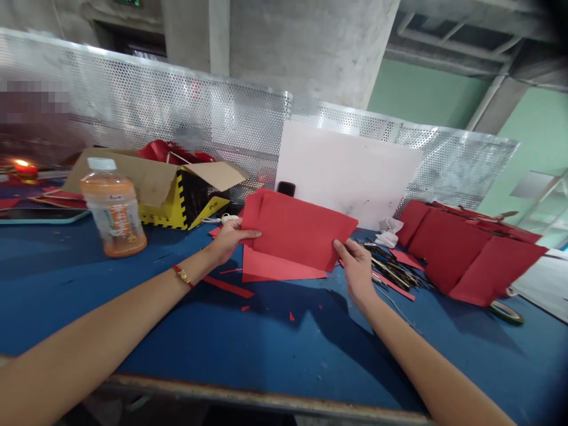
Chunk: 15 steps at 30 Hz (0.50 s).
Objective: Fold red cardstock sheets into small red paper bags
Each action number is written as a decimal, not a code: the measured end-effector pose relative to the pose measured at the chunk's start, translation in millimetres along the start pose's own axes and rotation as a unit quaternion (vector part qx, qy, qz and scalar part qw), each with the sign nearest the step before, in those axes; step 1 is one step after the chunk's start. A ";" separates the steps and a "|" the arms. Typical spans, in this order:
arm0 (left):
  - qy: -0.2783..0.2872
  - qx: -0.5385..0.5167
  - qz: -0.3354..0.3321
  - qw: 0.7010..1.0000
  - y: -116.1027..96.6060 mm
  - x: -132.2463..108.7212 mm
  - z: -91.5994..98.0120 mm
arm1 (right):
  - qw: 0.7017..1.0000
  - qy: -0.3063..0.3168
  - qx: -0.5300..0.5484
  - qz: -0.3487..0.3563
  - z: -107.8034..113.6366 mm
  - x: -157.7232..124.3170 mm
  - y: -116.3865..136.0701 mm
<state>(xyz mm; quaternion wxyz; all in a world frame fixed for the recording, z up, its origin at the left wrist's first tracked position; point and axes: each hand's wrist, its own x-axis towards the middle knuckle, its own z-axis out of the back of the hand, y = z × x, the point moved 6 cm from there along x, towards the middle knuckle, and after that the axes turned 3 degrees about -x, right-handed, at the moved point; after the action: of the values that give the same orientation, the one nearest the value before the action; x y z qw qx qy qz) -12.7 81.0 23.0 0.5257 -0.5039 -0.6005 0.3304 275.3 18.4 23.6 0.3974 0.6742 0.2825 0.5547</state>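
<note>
Between my two hands, sheets of red paper [302,228] are held up above the blue table [248,349]. My left hand [231,236] pinches their left edge with the thumb on top. At the lower right corner, my right hand [355,263] grips the paper between thumb and fingers. Another red sheet [275,269] shows beneath, partly covered by the held ones. Red paper strips [231,288] and small scraps [291,316] lie on the table in front.
Left stand an orange drink bottle [113,207] and an open yellow-black carton [164,207]. Right are dark thin sticks [394,269], red paper bags [470,248] and a tape roll [506,312]. A white board [346,165] leans on the perforated metal screen [248,112] behind.
</note>
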 end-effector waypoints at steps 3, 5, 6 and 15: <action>0.034 -0.015 0.033 0.999 4.7 -5.5 -6.2 | 0.999 0.024 0.004 -0.034 -4.8 -1.2 -4.4; 0.061 -0.010 0.039 0.997 6.5 -9.7 -11.9 | 0.997 0.026 0.017 -0.069 -6.5 -2.7 -9.4; 0.069 -0.001 0.041 0.997 7.2 -11.0 -13.7 | 0.996 0.024 0.022 -0.084 -6.9 -3.4 -11.6; 0.011 0.036 0.011 0.999 15.8 -3.7 -2.2 | 0.992 0.042 0.022 -0.119 -11.4 -5.8 -19.1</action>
<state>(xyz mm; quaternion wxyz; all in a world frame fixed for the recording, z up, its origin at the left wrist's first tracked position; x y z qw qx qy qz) -6.8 81.6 7.7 0.5466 -0.4950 -0.5767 0.3517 264.1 26.2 5.1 0.4334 0.6202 0.3898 0.5250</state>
